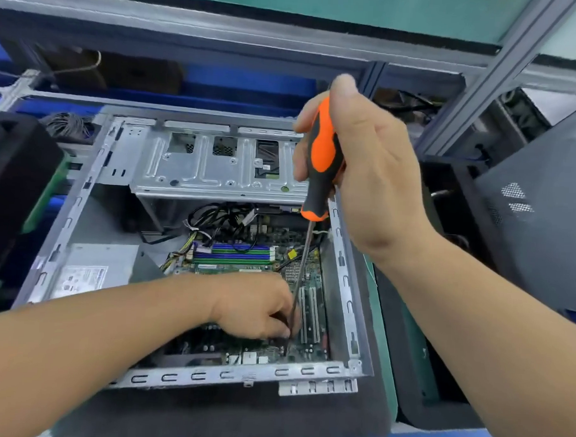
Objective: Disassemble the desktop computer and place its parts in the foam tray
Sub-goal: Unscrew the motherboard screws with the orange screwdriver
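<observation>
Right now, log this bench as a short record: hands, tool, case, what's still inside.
right hand: grips the handle of the screwdriver, held nearly upright
left hand: inside the computer case, fingers pinching the screwdriver shaft low down
screwdriver tip: down at the motherboard, hidden behind the left fingers
case: lying on its side, open
still inside: motherboard, RAM slots, power supply, black cables
drive cage: metal, at the far end

Bright even light, soft focus, bowed wide-angle edges
</observation>
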